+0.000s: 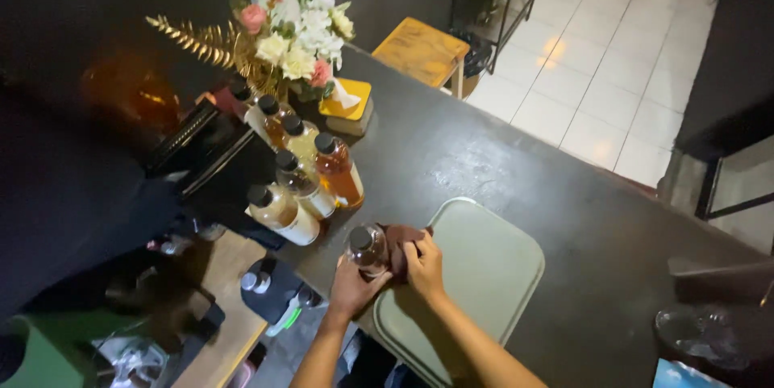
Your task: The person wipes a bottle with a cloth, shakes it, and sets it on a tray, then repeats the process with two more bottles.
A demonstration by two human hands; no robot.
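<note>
My left hand (351,288) grips a small clear bottle (367,249) with a dark cap, held just above the near edge of a dark counter (500,162). My right hand (425,266) presses a brown cloth (401,238) against the bottle's side. Both hands are over the left corner of a pale green tray (484,275) that lies flat on the counter.
Several capped bottles of amber and pale drinks (302,178) stand in a group left of the hands. Behind them are a flower arrangement (294,33) and a yellow tissue box (348,102). A wooden stool (421,49) and white tiled floor (613,74) lie beyond the counter.
</note>
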